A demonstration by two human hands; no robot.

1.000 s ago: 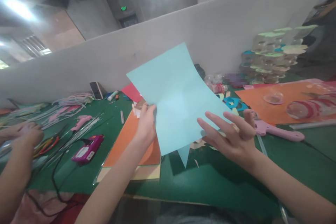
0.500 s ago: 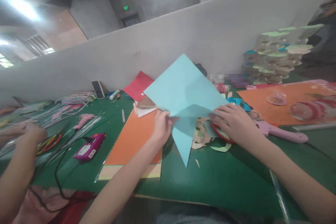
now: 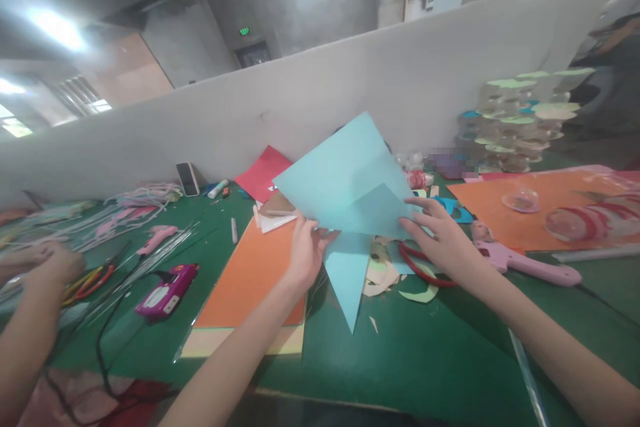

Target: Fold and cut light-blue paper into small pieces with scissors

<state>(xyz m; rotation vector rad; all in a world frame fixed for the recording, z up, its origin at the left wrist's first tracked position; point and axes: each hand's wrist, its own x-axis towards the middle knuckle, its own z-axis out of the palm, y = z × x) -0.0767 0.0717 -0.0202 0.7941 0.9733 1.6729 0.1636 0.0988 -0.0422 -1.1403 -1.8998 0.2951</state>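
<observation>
A light blue paper sheet [image 3: 350, 180] is held up over the green table, with a pointed blue part hanging below it. My left hand [image 3: 307, 247] pinches its lower left edge between thumb and fingers. At the right corner, my right hand [image 3: 435, 233] has the paper between its thumb and fingers, the fingers somewhat spread. Under my right hand lie red-handled scissors [image 3: 425, 273] among paper scraps [image 3: 383, 273]. Left of my left hand is a stack of orange paper [image 3: 250, 280].
Another person's hands [image 3: 45, 267] work at the left, near yellow and red pliers handles. A purple device [image 3: 167, 290], a pink glue gun [image 3: 530, 263], a phone [image 3: 187, 179], red paper [image 3: 265, 172] and stacked plastic cups [image 3: 515, 120] stand or lie around.
The blue sheet has tilted and its top corner has moved right. The fingers of my right hand have spread more. The camera view has shifted slightly.
</observation>
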